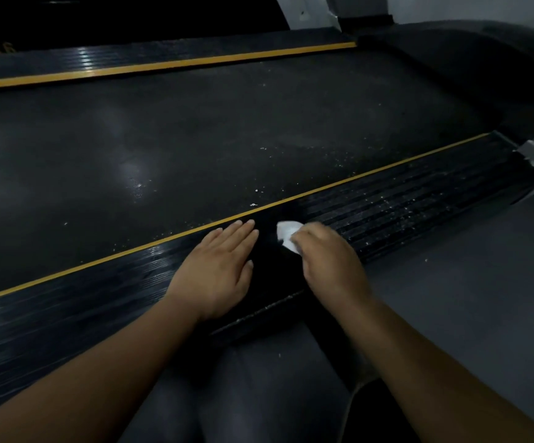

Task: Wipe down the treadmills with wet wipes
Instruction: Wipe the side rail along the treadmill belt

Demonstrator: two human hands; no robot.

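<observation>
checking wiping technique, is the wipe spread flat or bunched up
Bunched up: the wipe shows as a small white wad poking out of the right hand, on the ribbed side rail.

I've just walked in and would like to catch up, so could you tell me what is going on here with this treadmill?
A person is wiping the treadmill's near ribbed side rail. The right hand grips a white wet wipe against the rail and looks motion-blurred. The left hand rests flat on the rail beside it. The rail to the right of the hands carries pale specks, as does the running belt. The stretch to the left looks glossy.
</observation>
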